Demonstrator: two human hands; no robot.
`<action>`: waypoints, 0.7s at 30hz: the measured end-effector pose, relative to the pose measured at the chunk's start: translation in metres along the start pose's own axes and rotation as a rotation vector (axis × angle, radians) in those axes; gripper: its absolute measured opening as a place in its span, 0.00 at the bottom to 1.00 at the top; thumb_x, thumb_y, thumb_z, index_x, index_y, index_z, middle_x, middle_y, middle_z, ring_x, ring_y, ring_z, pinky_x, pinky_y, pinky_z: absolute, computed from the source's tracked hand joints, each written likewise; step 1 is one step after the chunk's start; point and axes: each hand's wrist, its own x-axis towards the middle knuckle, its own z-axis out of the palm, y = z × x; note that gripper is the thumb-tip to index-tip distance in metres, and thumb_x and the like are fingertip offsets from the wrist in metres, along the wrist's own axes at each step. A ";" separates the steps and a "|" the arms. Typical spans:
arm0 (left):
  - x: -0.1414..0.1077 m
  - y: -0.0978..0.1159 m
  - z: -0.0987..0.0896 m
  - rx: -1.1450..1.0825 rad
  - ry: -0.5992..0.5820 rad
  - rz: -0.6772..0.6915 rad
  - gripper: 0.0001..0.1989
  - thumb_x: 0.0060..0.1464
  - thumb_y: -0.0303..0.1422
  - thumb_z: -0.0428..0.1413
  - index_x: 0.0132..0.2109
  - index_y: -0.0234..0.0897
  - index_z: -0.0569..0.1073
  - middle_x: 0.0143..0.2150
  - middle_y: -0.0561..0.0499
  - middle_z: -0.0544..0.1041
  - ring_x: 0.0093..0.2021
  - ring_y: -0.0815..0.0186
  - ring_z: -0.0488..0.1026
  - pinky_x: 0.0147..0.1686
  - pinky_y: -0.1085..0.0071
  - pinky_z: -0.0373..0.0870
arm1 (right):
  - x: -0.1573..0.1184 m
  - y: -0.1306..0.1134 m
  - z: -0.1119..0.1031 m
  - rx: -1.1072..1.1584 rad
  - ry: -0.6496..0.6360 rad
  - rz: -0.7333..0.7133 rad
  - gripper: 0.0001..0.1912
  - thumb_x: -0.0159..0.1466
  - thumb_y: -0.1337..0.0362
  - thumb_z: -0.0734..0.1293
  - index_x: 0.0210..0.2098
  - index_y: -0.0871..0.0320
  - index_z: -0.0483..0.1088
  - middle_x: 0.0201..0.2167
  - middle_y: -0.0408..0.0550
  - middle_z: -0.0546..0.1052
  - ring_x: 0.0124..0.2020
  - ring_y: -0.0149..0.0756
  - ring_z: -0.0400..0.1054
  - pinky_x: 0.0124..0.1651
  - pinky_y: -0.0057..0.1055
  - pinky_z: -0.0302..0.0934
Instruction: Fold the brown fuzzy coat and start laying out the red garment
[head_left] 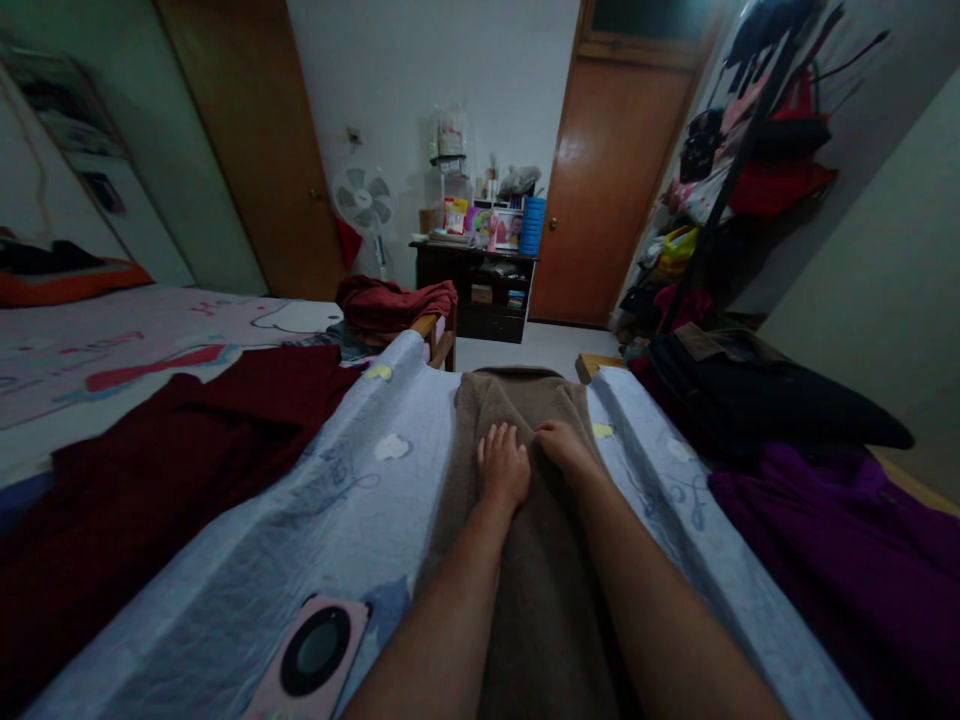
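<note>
A brown cloth garment (540, 590) lies lengthwise on the pale patterned sheet (390, 500), with creases near its far end. My left hand (504, 464) rests on the garment with its fingers spread over the cloth. Beside it on the right, my right hand (559, 440) is closed, its fingertips bent down at a fold of the same garment. A pink phone (319, 650) with a round black ring lies on the sheet to the left of my left forearm.
Dark red clothing (172, 440) lies on the left. Folded dark clothes (765, 390) and a purple garment (847, 550) are on the right. Beyond stand a fan (364, 200), a dark cabinet (480, 290) and a wooden door (615, 180). Bags hang at the upper right.
</note>
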 end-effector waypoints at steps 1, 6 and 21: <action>0.000 -0.001 0.001 -0.004 0.003 0.001 0.22 0.63 0.32 0.43 0.62 0.35 0.65 0.66 0.41 0.64 0.68 0.55 0.54 0.65 0.52 0.50 | 0.005 -0.001 0.000 -0.015 -0.026 -0.007 0.10 0.57 0.68 0.62 0.25 0.60 0.75 0.23 0.48 0.77 0.31 0.36 0.71 0.35 0.26 0.60; 0.001 -0.004 0.005 -0.045 0.014 -0.008 0.23 0.61 0.29 0.44 0.62 0.34 0.63 0.66 0.41 0.64 0.68 0.56 0.54 0.66 0.54 0.49 | 0.015 0.001 0.008 -0.056 -0.095 -0.051 0.16 0.59 0.58 0.66 0.18 0.58 0.72 0.21 0.50 0.75 0.29 0.37 0.69 0.33 0.27 0.57; 0.003 -0.001 -0.011 -0.194 0.113 0.034 0.08 0.55 0.23 0.49 0.37 0.40 0.70 0.41 0.48 0.70 0.44 0.64 0.70 0.49 0.67 0.67 | -0.006 0.020 -0.035 0.239 -0.348 -0.035 0.12 0.61 0.61 0.61 0.25 0.59 0.70 0.15 0.39 0.67 0.17 0.28 0.59 0.21 0.24 0.53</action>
